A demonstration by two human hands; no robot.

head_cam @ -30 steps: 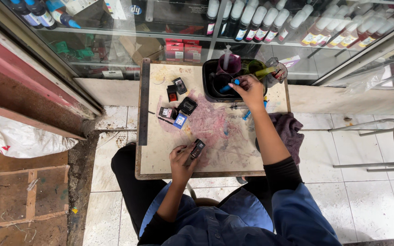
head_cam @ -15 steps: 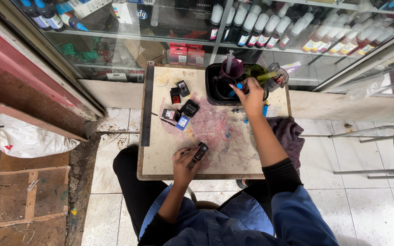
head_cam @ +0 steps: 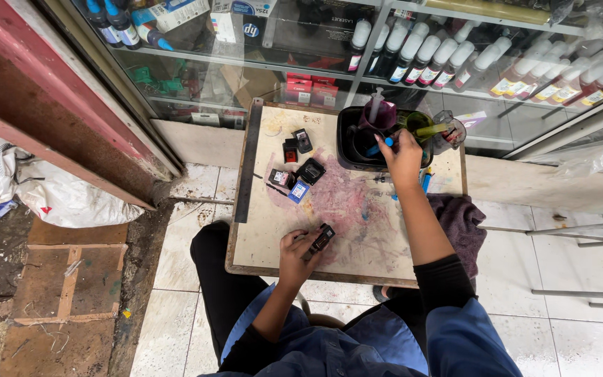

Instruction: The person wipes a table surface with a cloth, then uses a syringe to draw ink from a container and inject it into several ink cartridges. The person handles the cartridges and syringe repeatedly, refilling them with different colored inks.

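My left hand (head_cam: 296,253) grips a small black ink cartridge (head_cam: 320,239) near the front edge of a stained wooden board (head_cam: 273,237). My right hand (head_cam: 403,156) reaches to the far right of the board and closes on a blue-tipped syringe (head_cam: 378,147) at a black tray (head_cam: 347,143) holding ink-stained cups. Several other black cartridges (head_cam: 303,172) lie on the board's far left part, apart from both hands.
A glass showcase (head_cam: 385,63) with rows of ink bottles stands right behind the board. A dark cloth (head_cam: 460,222) hangs at the board's right side. White sacks (head_cam: 64,199) and cardboard (head_cam: 71,286) lie on the floor at left. Metal legs (head_cam: 581,241) stand at right.
The camera view has shifted slightly. My right hand stays at the black tray on the blue-tipped syringe, and my left hand keeps hold of the cartridge in the same spot.
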